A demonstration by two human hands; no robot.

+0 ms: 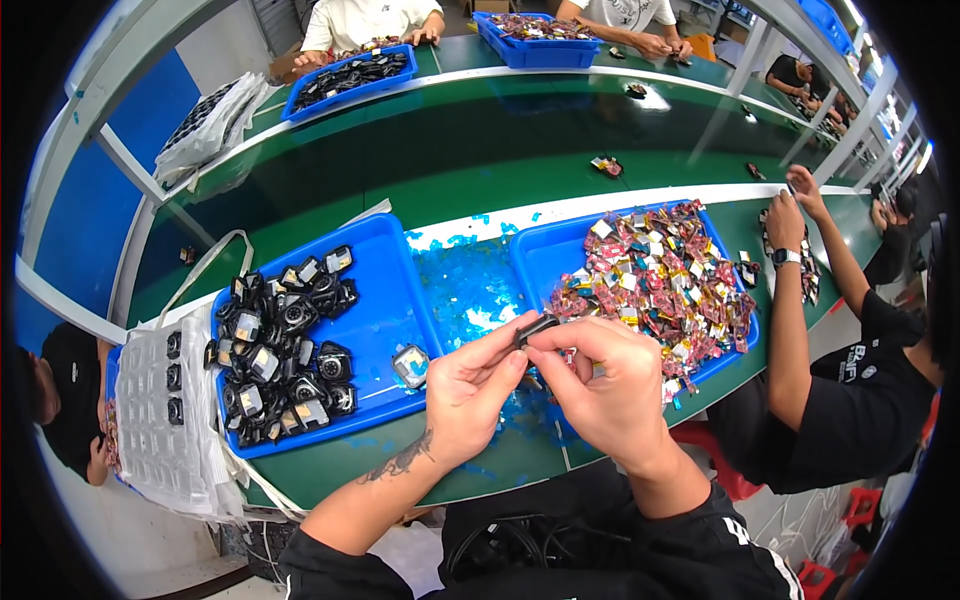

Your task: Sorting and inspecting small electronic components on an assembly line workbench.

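Both of my hands meet above the front edge of the green bench, pinching a small black plastic part [536, 328] between thumbs and fingertips. My left hand [472, 388] grips its left end, and my right hand [606, 378] closes on it from the right. My fingers cover much of the part, so its exact kind is hidden. Left of my hands, a blue tray [405, 300] contains many black camera-like housings [300, 315]. One housing with a pale square face [410, 366] lies apart near the tray's right wall. A second blue tray [530, 262] is heaped with small red circuit boards [670, 285].
Blue film scraps [465, 285] cover the bench between the trays. A white moulded tray stack [165, 420] stands at far left. Beyond runs a green belt [450, 130] carrying a few boards. One co-worker's arms [790, 300] reach in at right; others sit across with blue trays [350, 82].
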